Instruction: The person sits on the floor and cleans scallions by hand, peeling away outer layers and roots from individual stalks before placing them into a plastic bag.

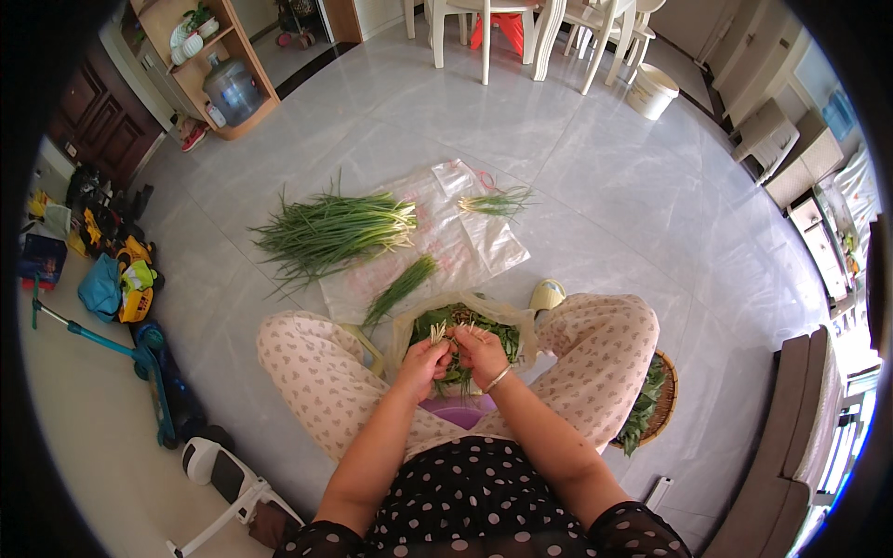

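Note:
My left hand (425,364) is closed around a small bunch of thin green stalks with pale root ends, over an open plastic bag (402,331) of leafy greens between my knees. Close beside it, my right hand (480,352) has its fingers pinched at the pale ends; what exactly it grips is too small to tell. A large pile of green stalks with whitish ends (342,230) lies ahead on a flattened plastic sheet (453,244). A smaller green bunch (401,287) rests nearer me, and a few short stalks (494,203) lie at the sheet's far right.
A round wicker basket (671,401) with leaves is beside my right knee. A purple plastic item (457,416) shows below the bag. Toys and a teal scooter (143,356) stand at the left; a white bucket (652,92) and chairs are at the back.

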Available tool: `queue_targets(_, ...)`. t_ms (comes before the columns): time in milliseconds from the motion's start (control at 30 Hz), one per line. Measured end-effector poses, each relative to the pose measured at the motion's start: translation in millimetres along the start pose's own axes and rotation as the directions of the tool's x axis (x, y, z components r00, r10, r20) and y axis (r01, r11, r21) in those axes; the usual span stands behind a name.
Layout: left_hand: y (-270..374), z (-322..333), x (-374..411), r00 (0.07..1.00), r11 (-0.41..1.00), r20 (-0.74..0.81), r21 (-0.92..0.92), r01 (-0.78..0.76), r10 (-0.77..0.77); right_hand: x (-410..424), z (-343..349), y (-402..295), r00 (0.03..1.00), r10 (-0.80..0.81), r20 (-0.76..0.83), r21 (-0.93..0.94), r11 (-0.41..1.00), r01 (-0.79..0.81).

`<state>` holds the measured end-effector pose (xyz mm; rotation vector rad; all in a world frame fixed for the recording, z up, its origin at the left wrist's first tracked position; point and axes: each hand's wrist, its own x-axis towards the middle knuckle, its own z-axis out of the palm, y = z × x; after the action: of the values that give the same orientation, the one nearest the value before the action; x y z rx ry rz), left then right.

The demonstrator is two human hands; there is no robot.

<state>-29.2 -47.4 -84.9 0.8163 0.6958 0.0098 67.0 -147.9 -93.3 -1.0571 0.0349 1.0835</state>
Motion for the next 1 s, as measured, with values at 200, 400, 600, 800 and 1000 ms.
queue_targets(200, 2, -3, -1, 1.0, 0.999, 0.017, -0.044, -0.008, 0.008, 8, -29, -32, 0.975, -0.196, -0.102, 0.274, 0.937, 0.217)
queue_targets(400, 0, -25, 10, 0.959, 0.964, -0.257, -0.203, -0.17, 0.115, 10, -43, -45, 0.946, -0.304, -0.114, 0.349, 0.879, 0.325)
queue_targets(600, 11, -11, 1, 0.995, 0.947, -0.004, -0.306, -0.097, 0.1, 5, -26, -43, 0.975, -0.215, -0.049, 0.312, 0.924, 0.219)
queue_targets(800, 11, -3, -4, 0.944, 0.982, 0.329, -0.174, 0.077, -0.016, 0, -13, -27, 0.988, -0.01, 0.151, 0.103, 0.995, -0.005)
queue_targets(1000, 8, -4, -3, 0.947, 0.995, 0.313, -0.035, 0.092, -0.076, -11, 6, -27, 0.995, 0.032, 0.093, -0.137, 0.99, -0.019)
